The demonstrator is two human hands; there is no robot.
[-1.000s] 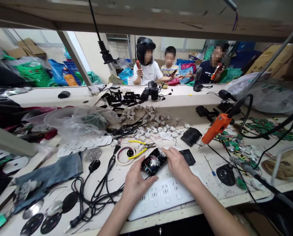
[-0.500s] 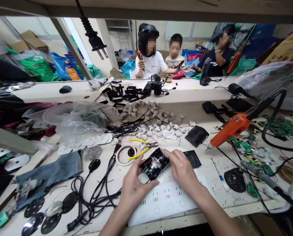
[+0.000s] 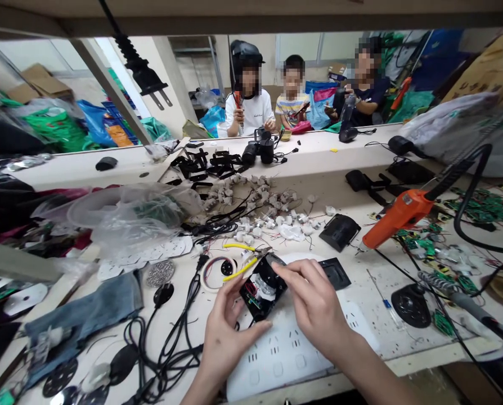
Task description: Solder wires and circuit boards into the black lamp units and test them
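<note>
My left hand (image 3: 230, 332) grips the lower left side of a black plastic housing (image 3: 269, 275), thumb along its near edge. The housing lies tilted with its inside facing up, showing red wires and a silvery motor-like part. My right hand (image 3: 310, 298) is at the housing's upper right edge, its fingers pinched there; what lies under the fingertips is hidden. A white power strip (image 3: 272, 360) lies beneath both hands. Touching the housing's far side are yellow-handled pliers (image 3: 245, 264), partly over a roll of tape (image 3: 207, 281). A flat black cover (image 3: 335, 274) sits beyond my right hand.
An orange electric screwdriver (image 3: 397, 218) hangs at right, with a soldering iron (image 3: 466, 309) nearer. Black cords (image 3: 171, 337) and a blue cloth (image 3: 86, 304) lie at left. White motors (image 3: 272, 219) are heaped behind. Several people sit across the bench.
The housing has been turned and tilted in my hands. My right fingers have drawn together over its upper edge. Across the bench, the person at right has lowered an arm toward a black device.
</note>
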